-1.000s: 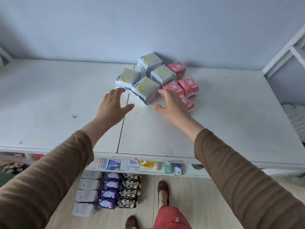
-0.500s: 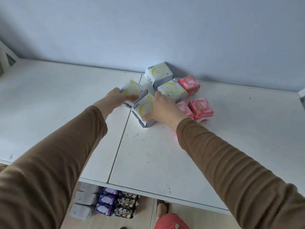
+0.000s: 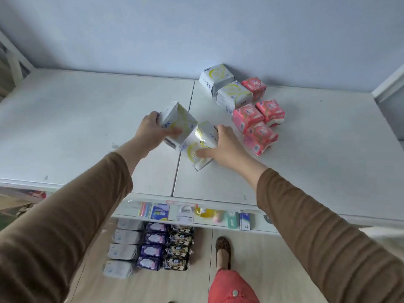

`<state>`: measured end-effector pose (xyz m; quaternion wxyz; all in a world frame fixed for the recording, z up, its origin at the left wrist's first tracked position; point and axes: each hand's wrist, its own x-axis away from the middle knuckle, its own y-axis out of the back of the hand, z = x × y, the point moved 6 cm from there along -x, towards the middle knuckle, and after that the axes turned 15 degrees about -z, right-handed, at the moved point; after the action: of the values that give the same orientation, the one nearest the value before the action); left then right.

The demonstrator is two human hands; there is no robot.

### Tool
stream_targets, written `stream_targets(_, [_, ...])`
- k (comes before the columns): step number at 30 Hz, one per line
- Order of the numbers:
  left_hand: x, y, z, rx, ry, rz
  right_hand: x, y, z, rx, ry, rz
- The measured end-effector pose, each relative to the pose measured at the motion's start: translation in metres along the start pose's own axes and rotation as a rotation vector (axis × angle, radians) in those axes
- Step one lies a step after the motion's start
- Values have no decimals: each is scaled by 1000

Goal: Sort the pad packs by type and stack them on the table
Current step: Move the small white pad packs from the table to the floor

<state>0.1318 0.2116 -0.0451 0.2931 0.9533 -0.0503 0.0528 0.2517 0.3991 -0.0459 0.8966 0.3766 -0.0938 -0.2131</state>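
The left hand grips one white-and-yellow pad pack, tilted and apparently lifted off the white table, while the right hand clasps a second white pack that touches the first and seems to rest a corner on the table, both just in front of the table's centre seam. Two more white packs sit behind the seam near the wall, with four pink packs beside them to the right. The soft wrappers could slip from these fingertip grips, and a careless sweep of the right hand might knock the nearby pink packs out of place. Below the table's front edge, rows of other packs lie on the floor.
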Motion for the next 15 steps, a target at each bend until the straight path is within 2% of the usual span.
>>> stream_targets(3, [56,27,14,118,-36,76,73,7,-3,-255,-133,-28])
stream_targets(7, [123,55,44,92,-100,199,171,6,-14,-515,-270,18])
stream_targets(15, [224,42,135,16,-55,432,312,-26,-104,-595,-564,63])
